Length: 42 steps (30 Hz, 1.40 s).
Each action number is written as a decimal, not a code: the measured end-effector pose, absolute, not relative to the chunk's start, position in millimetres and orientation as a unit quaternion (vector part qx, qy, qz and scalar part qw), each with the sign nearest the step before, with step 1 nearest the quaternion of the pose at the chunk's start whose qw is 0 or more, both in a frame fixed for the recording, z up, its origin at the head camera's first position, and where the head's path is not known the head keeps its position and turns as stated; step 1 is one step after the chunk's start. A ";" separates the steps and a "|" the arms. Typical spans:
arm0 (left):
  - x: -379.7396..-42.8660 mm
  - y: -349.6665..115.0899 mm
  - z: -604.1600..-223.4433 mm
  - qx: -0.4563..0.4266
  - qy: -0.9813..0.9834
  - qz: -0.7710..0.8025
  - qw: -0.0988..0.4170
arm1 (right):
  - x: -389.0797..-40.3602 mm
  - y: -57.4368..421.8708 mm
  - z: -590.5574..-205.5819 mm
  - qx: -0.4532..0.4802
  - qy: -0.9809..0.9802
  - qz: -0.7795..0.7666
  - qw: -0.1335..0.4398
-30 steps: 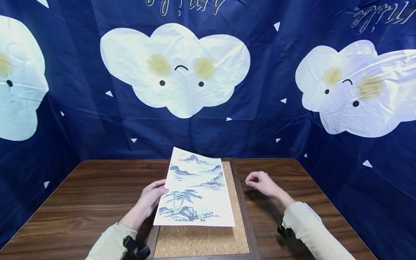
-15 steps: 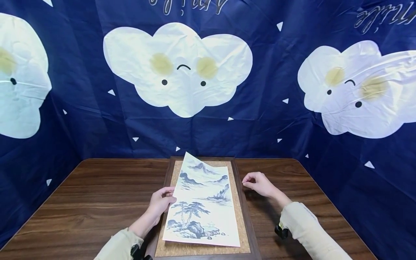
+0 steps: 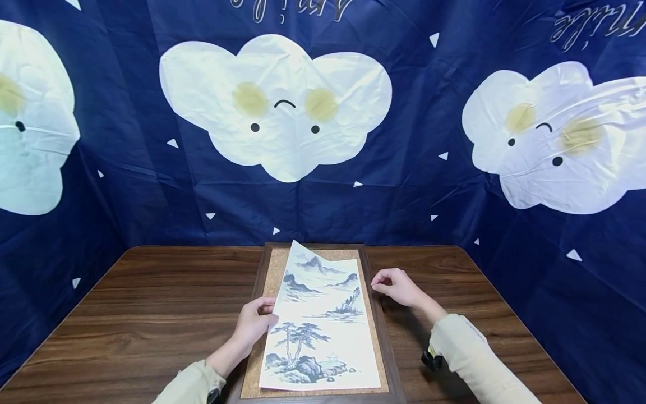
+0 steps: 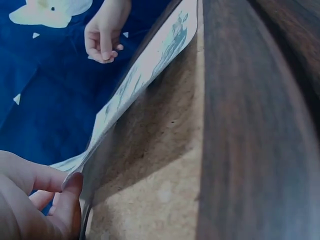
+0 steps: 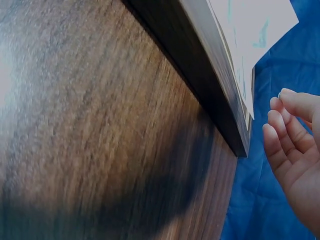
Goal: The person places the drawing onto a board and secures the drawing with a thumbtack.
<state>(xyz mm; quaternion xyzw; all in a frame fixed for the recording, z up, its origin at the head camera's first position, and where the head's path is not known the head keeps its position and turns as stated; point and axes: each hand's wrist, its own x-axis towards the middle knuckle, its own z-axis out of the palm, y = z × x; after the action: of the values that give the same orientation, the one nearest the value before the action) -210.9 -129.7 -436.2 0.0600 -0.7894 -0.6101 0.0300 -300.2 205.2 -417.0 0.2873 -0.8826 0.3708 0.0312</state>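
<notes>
My left hand (image 3: pixel 254 324) pinches the left edge of a paper sheet (image 3: pixel 348 331) between thumb and fingers. Printed on the sheet is a blue-grey ink landscape with mountains and pines. It lies over a cork board (image 3: pixel 280 261) in a dark wooden frame (image 3: pixel 392 359); the far left corner curls up. In the left wrist view the held edge stands lifted off the cork (image 4: pixel 165 150). Beside the frame's right side, my right hand (image 3: pixel 398 286) hovers with thumb and index tips together. A tiny pale thing (image 5: pixel 280 95) shows between those tips, its kind too small to make out.
The framed board lies on a dark wood-grain table (image 3: pixel 166 314). Behind and to both sides hangs a navy blue cloth (image 3: pixel 323 210) printed with white clouds. Black wrist cameras sit at both sleeves, the right one (image 3: pixel 432 359) close over the table.
My left hand has brought the sheet nearer to me and to the right, lower over the cork and more in line with the frame. My right hand has edged left toward the frame, still pinching.
</notes>
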 end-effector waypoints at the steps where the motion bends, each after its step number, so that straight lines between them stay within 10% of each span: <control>1: -210.8 -129.4 -436.4 0.059 -0.792 -0.607 0.030 | -300.1 204.4 -417.9 0.285 -0.883 0.372 0.031; 32: -205.4 -148.2 -417.6 -0.024 -0.899 -0.437 -0.024 | -324.1 156.3 -412.5 0.311 -0.868 0.386 -0.003; 42: -219.0 -185.7 -425.4 -0.075 -0.944 -0.319 0.033 | -333.1 137.5 -414.5 0.274 -0.875 0.398 -0.019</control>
<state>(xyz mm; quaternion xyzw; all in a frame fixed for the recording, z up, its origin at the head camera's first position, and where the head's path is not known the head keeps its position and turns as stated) -219.0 -185.7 -425.4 -0.0745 -0.9442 -0.3191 0.0329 -333.1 137.5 -414.5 0.2745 -0.8753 0.3977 -0.0188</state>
